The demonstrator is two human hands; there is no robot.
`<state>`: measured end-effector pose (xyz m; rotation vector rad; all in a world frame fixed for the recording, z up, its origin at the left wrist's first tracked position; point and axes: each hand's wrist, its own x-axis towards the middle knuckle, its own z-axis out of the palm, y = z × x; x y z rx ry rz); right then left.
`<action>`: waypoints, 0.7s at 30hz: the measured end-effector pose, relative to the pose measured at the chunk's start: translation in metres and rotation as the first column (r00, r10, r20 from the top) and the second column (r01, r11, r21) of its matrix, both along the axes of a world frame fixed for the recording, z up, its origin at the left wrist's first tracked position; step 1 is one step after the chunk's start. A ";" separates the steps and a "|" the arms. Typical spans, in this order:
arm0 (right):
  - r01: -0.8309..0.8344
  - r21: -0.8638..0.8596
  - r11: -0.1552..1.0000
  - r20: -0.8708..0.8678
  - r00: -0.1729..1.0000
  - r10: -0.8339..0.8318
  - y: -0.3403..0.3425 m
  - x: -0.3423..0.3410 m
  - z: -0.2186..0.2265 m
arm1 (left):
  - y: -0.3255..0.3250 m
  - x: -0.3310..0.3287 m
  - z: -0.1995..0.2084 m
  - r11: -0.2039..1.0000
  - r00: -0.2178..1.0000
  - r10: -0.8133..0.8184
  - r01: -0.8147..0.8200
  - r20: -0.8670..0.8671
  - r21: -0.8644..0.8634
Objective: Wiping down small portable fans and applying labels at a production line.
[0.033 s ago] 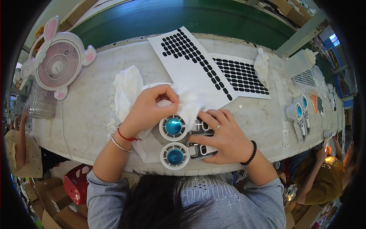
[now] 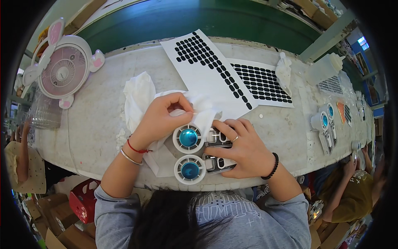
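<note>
Two white handheld devices lie side by side at the table's near edge, each with a spoked round head and a shiny blue dome: an upper device (image 2: 188, 137) and a lower device (image 2: 190, 170). My right hand (image 2: 246, 151) grips their clear and black handle ends, fingers curled over them. Just above the upper device, my left hand (image 2: 166, 114) pinches a crumpled white cloth (image 2: 141, 89) between thumb and fingers. One end of the cloth touches the rim of the upper head, beside my right fingertips.
Sheets of black oval stickers (image 2: 207, 70) lie beyond my hands. A pink-and-white rabbit-shaped fan (image 2: 62, 72) stands at the left. Rightward are a crumpled white cloth (image 2: 284, 70), a translucent bottle (image 2: 325, 68) and more blue-domed devices (image 2: 324, 120). A co-worker (image 2: 352, 186) sits at the right.
The cloth end by the upper device has shifted slightly and looks sharper. My hands hold almost the same place. The co-worker at the right has moved a little.
</note>
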<state>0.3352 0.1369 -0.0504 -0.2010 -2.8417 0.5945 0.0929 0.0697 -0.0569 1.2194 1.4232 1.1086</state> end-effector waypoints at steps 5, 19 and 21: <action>0.003 -0.009 1.000 -0.002 1.000 -0.003 0.000 -0.001 0.002 | -0.004 0.003 -0.001 0.972 0.972 0.181 -0.199 0.148 0.123; 0.001 -0.019 1.000 0.008 1.000 -0.001 0.000 -0.001 0.001 | -0.007 0.018 0.004 0.908 0.899 -0.064 0.233 -0.433 0.349; -0.001 -0.012 1.000 0.001 1.000 0.001 -0.001 -0.001 0.001 | -0.006 0.019 0.004 0.960 0.953 -0.159 0.210 -0.257 0.187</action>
